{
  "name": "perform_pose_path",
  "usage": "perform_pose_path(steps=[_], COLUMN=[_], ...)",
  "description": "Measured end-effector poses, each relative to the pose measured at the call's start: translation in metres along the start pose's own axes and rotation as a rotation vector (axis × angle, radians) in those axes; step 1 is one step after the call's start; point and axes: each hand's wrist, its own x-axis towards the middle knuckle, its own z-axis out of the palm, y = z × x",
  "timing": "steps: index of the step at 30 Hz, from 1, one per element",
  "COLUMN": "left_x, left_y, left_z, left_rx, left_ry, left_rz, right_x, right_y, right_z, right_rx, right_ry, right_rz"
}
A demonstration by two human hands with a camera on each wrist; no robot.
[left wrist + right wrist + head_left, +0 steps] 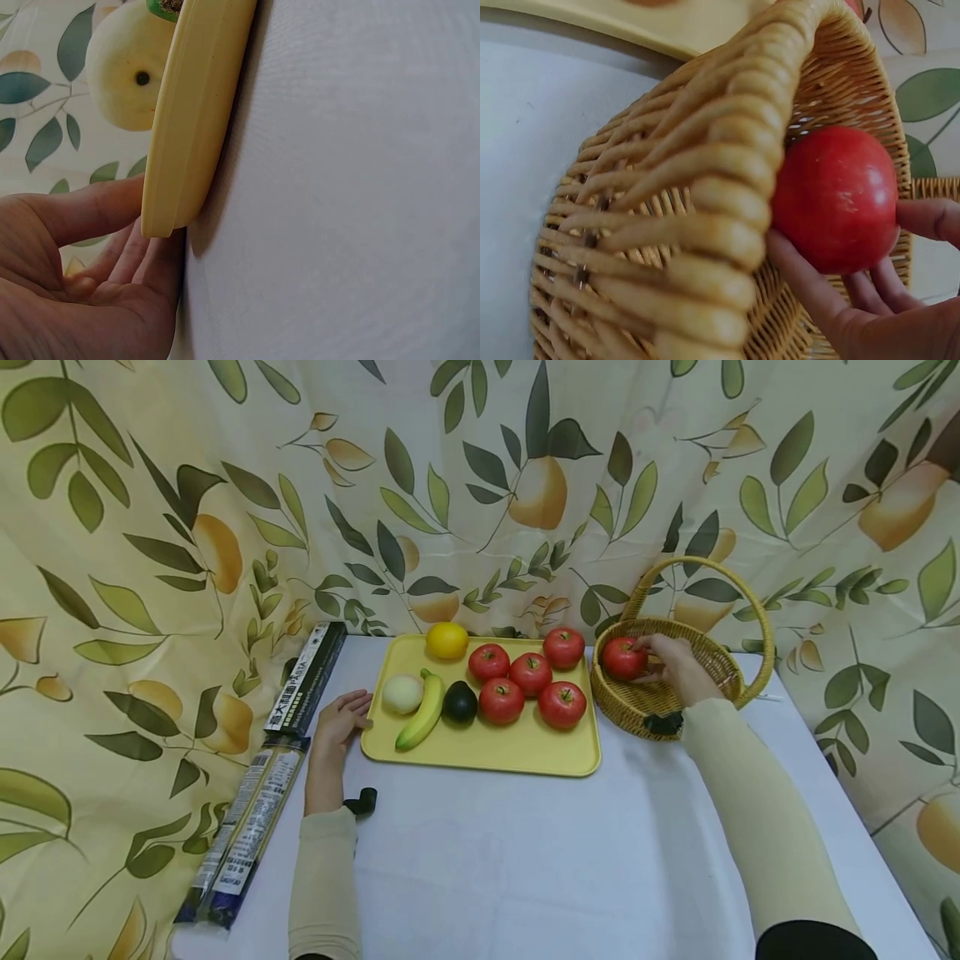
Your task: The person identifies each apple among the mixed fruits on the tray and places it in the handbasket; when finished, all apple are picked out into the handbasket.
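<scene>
My right hand holds a red apple inside the wicker basket, near its left wall. In the right wrist view the thumb is on one side of the apple and the fingers are on the other. My left hand is at the left end of the yellow tray, its thumb touching the rim and its fingers fairly straight beside the edge. Several more red apples lie on the tray. Left of them are a dark avocado, a banana, a pale round fruit and a lemon.
The basket's tall handle arches over its opening, near my right forearm. Left of the tray lie a black box and long plastic-wrapped packs. A patterned curtain hangs behind the white-covered table.
</scene>
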Motion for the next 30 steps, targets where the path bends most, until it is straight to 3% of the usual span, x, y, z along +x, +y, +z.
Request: perform_pose_path(steps=[7,12,16,21,27,30], left_x=[0.001,0.002,0.001,0.000,0.000,0.000], left_y=[-0.003,-0.001,0.001,0.001,0.001,0.001], left_z=[0.000,0.001,0.000,-0.001,-0.001,0.000], left_rx=[0.002,-0.016,-0.010,-0.004,-0.003,-0.002], left_ry=[0.009,0.005,-0.004,-0.002,-0.004,-0.009], left_rz=[-0.001,-0.013,-0.001,-0.004,0.001,0.008], right_x=[0.002,0.006,0.004,-0.005,-0.021,-0.033], right_y=[0.006,0.005,0.001,-0.004,-0.010,-0.013], right_z=[-0.008,-0.012,-0.010,-0.005,0.002,0.006], right_rx=[-0.048,-0.090,-0.030,0.016,-0.020,-0.050], right_ry=[-0.026,0.055,0.124,0.137,0.163,0.119], right_rz=[-0.036,-0.071,-0.107,-0.194,-0.304,-0.322])
